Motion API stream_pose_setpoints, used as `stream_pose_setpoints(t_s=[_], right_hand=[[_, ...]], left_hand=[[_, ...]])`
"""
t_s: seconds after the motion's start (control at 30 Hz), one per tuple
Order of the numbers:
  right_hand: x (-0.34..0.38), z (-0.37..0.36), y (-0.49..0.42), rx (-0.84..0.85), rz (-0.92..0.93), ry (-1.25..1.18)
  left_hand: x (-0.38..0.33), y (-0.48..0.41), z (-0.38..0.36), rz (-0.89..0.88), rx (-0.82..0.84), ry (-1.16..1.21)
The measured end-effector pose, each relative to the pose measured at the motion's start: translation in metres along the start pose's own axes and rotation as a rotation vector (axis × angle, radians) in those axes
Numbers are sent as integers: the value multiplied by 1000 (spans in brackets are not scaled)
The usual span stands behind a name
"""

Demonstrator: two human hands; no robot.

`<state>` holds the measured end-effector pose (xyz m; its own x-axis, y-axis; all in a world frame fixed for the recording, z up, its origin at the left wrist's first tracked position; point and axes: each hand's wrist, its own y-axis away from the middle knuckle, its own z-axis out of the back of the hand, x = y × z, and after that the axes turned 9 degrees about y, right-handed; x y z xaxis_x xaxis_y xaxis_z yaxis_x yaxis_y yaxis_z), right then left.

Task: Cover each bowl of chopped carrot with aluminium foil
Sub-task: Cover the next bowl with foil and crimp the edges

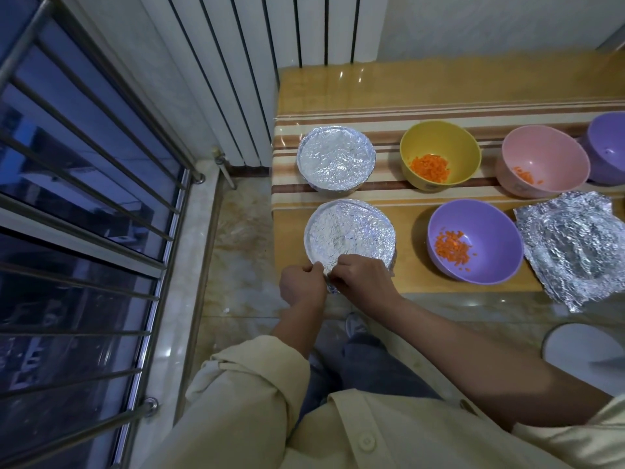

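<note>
Two foil-covered bowls stand at the table's left end: a far one (336, 159) and a near one (350, 235). At the near bowl's front rim, my left hand (301, 286) and my right hand (363, 277) both pinch the foil edge, their fingertips close together. Open bowls hold chopped carrot: a yellow bowl (439, 155), a pink bowl (544, 160) and a purple bowl (473, 240). A second purple bowl (607, 147) sits at the far right, its contents hidden. Loose crumpled foil sheets (575, 247) lie flat to the right of the near purple bowl.
The table (422, 93) has a glossy striped cloth and ends at its left edge beside a white radiator (236, 62). A barred window (84, 198) fills the left. A white round object (585, 353) shows at the lower right. My legs and a shoe are below the table edge.
</note>
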<state>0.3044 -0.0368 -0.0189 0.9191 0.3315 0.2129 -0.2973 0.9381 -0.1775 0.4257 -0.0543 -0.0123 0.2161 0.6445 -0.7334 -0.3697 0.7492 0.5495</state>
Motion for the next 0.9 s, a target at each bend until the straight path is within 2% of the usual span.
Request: stream_pose_setpoints(t_s=[0.2, 0.5, 0.67, 0.9], right_hand=[[-5, -1, 5, -63, 70, 9], [-12, -4, 3, 10, 65, -18], [-14, -5, 3, -27, 79, -30], [-15, -5, 3, -13, 72, -36]], left_hand=[[-9, -8, 5, -48, -1, -91], [-9, -4, 5, -69, -40, -28], [6, 12, -4, 41, 52, -20], [0, 2, -13, 33, 121, 27]])
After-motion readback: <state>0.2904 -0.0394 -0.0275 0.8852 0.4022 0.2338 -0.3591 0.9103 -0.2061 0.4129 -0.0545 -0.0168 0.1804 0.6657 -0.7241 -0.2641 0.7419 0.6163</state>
